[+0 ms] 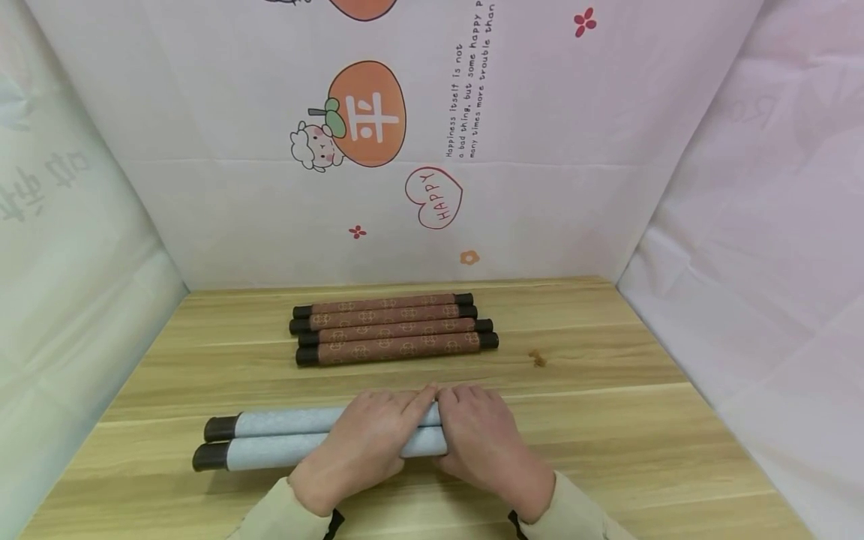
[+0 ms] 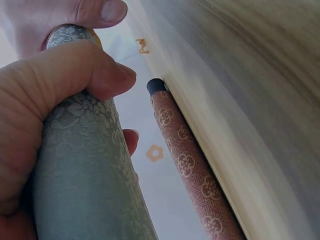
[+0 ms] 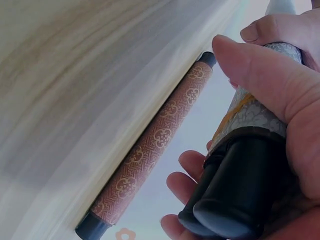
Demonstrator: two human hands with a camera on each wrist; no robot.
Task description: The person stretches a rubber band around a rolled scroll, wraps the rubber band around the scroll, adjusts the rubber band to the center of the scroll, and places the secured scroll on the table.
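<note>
Two pale blue-grey patterned scrolls (image 1: pixel 283 451) with dark end knobs (image 1: pixel 220 428) lie side by side, held across the front of the table. My left hand (image 1: pixel 367 439) grips them near the middle, its thumb (image 2: pixel 102 75) laid over the fabric. Close beside it, my right hand (image 1: pixel 481 439) holds the pair near the right end. That end is hidden in the head view, but the right wrist view shows its black knobs (image 3: pixel 245 185) and an orange-yellow band (image 3: pixel 234 115) around the fabric.
Several reddish-brown scrolls (image 1: pixel 405 348) with gold motifs and black ends lie in a row farther back. Right of them is a small orange-brown thing (image 1: pixel 537 358), too small to identify. Printed white cloth (image 1: pixel 540 187) walls off the wooden table (image 1: pixel 607 450) at the back and sides.
</note>
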